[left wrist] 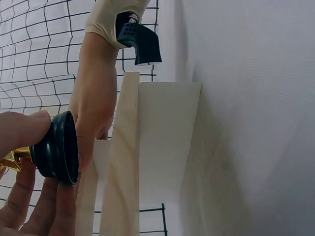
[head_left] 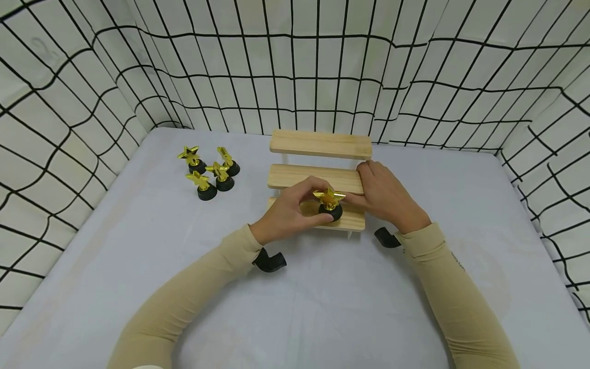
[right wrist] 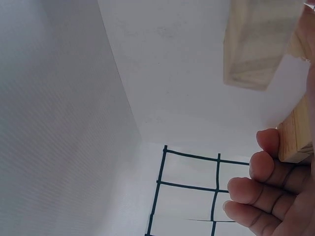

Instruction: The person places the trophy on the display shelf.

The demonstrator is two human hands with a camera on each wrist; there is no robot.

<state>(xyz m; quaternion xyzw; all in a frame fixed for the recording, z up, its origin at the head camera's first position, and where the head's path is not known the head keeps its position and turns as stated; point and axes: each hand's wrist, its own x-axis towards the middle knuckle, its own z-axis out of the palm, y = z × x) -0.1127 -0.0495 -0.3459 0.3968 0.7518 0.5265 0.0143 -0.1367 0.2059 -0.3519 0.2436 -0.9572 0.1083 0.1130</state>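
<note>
My left hand (head_left: 298, 206) holds a small trophy (head_left: 330, 204) with a gold star on a round black base. The thumb and fingers pinch it over the lowest step of a three-tier wooden stand (head_left: 321, 141). In the left wrist view the trophy's black base (left wrist: 60, 149) looks a little apart from the plank edge (left wrist: 120, 162). At the stand's right side, my right hand (head_left: 387, 196) grips the end of the middle plank. Its fingertips (right wrist: 262, 165) curl around the wooden end (right wrist: 297, 135) in the right wrist view.
Several more gold star trophies (head_left: 207, 192) stand grouped on the white tabletop (head_left: 295, 307), left of the stand. Black wire mesh (head_left: 304, 78) rises behind the table and along both sides. A black wrist mount (head_left: 270, 261) hangs under each forearm.
</note>
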